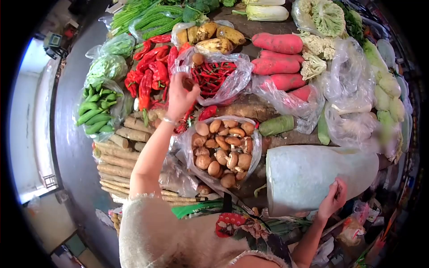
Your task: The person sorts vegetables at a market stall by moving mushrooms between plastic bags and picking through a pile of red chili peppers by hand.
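We observe the clear, crinkled plastic bag of thin, glossy red chillies just to the right of the left grip, open side up on the dark brown counter. The left grip lies at the bag's near left rim, its fingers bent and its thumb toward the chillies; we cannot tell whether they pinch the plastic. A small, round, brown mushroom sits just beyond this grip, at the rim of the bag. To the grip's left we note a heap of broad, shiny red peppers.

On the near side of the left grip, and to its right, we find a second clear bag filled with round, brown-capped mushrooms. Farther out to the near left lie stacked long, pale brown roots, and beyond these, smooth green peppers in plastic. Past the chilli bag, away from the grip, we see mottled yellow-brown, oblong produce; to its right are thick pinkish-red radishes.

The right grip, well apart from the left, is at the near side of a large, pale grey-green, cylindrical gourd. Its fingers are curled inward; we cannot tell whether they are closed on anything or touch the gourd. Beyond the gourd, to its left, we note a short green cylindrical vegetable.
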Demonstrator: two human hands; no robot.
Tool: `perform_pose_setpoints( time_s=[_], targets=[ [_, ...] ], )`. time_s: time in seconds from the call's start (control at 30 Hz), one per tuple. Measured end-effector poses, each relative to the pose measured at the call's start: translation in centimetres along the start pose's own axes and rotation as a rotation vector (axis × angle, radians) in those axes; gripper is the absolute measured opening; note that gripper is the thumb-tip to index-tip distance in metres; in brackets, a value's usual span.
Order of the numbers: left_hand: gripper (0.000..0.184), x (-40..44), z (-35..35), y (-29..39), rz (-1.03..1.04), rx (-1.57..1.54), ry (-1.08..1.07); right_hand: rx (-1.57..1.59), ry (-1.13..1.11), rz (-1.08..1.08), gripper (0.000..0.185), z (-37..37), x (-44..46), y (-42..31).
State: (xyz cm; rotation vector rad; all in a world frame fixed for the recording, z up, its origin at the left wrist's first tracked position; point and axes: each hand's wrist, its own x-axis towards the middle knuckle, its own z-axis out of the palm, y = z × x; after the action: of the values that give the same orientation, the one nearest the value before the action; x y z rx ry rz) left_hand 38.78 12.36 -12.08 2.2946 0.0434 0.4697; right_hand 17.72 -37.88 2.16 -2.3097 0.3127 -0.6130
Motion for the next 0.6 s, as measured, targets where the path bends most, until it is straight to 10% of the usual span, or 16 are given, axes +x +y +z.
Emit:
perform_pose_setpoints(
  time_s=[0.37, 0.6],
  targets=[
    [0.045, 11.1, 6.1, -4.3, -0.144, 0.619, -0.135, 0.038, -0.003, -0.013, 0.008, -0.1, -0.3, 0.4],
    [0.039, 7.5, 1.6, -1.2, 0.123, 0.005, 0.142, -0.090, -0.010, 0.019, 0.009, -0.4, -0.2, 0.7]
  ],
)
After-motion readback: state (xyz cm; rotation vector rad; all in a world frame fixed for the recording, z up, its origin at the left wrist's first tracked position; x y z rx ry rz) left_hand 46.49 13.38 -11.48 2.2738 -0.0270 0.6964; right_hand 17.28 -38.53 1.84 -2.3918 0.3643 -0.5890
